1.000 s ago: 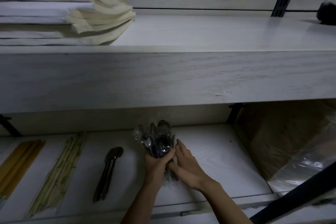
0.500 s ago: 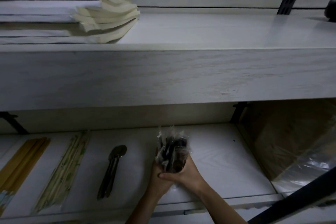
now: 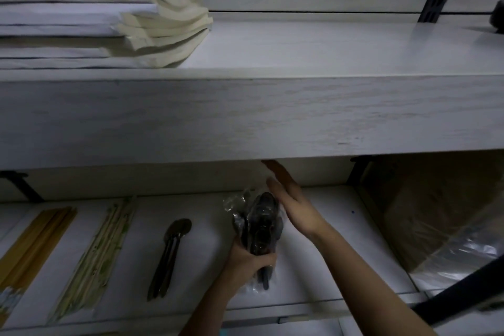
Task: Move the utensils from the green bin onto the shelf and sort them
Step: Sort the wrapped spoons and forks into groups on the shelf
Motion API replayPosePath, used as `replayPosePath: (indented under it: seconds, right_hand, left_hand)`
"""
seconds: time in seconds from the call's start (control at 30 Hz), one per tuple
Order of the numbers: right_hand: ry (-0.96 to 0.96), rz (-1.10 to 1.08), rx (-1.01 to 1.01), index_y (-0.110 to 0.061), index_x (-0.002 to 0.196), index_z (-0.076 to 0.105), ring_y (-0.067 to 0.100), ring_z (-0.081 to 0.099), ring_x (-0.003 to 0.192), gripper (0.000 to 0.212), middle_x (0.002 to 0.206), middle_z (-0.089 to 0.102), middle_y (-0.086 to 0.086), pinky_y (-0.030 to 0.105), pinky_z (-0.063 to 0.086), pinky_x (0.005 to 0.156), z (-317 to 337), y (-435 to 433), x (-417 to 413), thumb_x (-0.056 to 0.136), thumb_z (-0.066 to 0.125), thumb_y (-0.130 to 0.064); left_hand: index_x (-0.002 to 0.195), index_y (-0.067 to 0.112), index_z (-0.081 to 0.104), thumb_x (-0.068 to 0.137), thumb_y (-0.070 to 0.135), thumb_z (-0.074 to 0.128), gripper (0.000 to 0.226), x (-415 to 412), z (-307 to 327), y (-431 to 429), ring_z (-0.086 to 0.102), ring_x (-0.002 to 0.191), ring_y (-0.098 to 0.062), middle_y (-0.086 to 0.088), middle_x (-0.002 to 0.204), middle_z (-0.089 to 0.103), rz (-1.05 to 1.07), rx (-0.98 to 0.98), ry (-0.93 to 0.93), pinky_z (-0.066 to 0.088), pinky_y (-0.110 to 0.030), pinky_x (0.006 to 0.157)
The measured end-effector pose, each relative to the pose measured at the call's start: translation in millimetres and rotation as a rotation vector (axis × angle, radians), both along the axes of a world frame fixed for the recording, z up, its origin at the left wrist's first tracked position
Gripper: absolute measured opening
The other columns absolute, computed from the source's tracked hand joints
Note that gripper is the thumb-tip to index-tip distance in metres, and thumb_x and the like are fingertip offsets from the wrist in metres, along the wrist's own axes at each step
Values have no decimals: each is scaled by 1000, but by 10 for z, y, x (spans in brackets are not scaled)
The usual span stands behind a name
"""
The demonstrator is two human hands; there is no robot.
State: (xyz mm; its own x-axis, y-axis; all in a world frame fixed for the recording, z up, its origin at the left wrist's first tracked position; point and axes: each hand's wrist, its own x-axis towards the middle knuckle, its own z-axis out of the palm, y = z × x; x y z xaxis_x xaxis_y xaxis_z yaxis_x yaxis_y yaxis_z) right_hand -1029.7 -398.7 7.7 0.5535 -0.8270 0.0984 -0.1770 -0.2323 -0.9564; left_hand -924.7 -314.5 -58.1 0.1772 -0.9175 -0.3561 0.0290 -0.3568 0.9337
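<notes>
Wrapped spoon bundle [image 3: 263,224] is clasped by the left hand [image 3: 246,263]. Right hand [image 3: 296,207] is held flat, released, at its 2 o'clock.

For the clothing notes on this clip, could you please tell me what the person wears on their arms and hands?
The left hand and the right hand are bare, with no gloves or rings showing, though the light is dim. The left forearm and the right forearm are uncovered down to the frame's edge: no sleeve, watch or bracelet.
</notes>
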Motion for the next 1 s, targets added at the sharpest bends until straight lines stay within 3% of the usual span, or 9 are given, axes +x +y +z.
replayPosePath:
  seconds: [0.1,0.2,0.33,0.47,0.53,0.67,0.73,0.87,1.0]
  right_hand:
    - [146,95,42,-25,127,58,3,53,110,40,134,54,-7,-3,35,85,104,-139,210,100,32,-39]
    - [203,96,84,-15,112,69,4,55,110,44,118,64,-3,-5,33,83,-28,-192,285,102,30,-31]
    - [219,106,50,-10,114,68,12,60,109,41,113,68,3,24,41,100,-98,-159,328,102,31,-24]
    - [57,72,145,-21,142,38,-4,36,123,42,139,40,-14,5,28,98,-51,-132,291,102,29,-28]
    - [-111,-68,225,-24,148,23,1,29,134,51,150,26,-14,17,21,111,-140,-116,209,100,34,-38]
    - [-191,-154,536,-20,137,39,17,52,123,77,138,51,2,31,41,101,-591,89,55,72,56,-58]
    - [-164,-105,679,-11,131,45,24,64,109,81,122,64,12,37,51,93,-838,238,73,68,70,-55]
    - [-164,-216,831,0,120,56,30,69,94,53,109,69,21,33,56,73,-1033,306,117,82,67,-35]
    - [-162,-274,860,6,115,60,30,68,89,36,104,69,24,32,55,74,-1039,172,100,92,54,-22]
  left_hand:
    - [83,26,56,71,-4,74,37,-17,-44,-29,61,75,1,7,85,65,-68,15,24,46,-7,56]
    - [89,23,59,68,-4,76,38,22,-85,-56,64,81,-7,2,90,68,-40,53,65,47,-12,60]
    - [89,14,63,65,-14,73,38,-11,-42,-83,68,70,-6,-7,90,70,19,23,117,49,-12,54]
    - [88,11,64,62,-13,74,36,9,-32,-145,66,75,-18,-11,85,68,80,1,122,54,-23,64]
    - [84,9,65,58,-11,76,35,58,-22,-175,65,74,-24,-12,81,68,83,-2,140,54,-28,68]
    - [85,7,66,72,-13,65,24,97,3,-196,66,52,-11,-2,60,69,50,52,161,49,-17,47]
    - [92,6,68,78,-6,60,20,91,-75,-230,69,59,-17,-6,63,70,81,125,192,53,-22,54]
    - [102,7,68,81,6,59,23,52,-245,-255,68,82,-30,-15,84,71,82,252,152,54,-39,79]
    - [101,18,68,74,30,67,30,26,-295,-298,68,85,-19,-10,97,71,6,187,-75,57,-27,73]
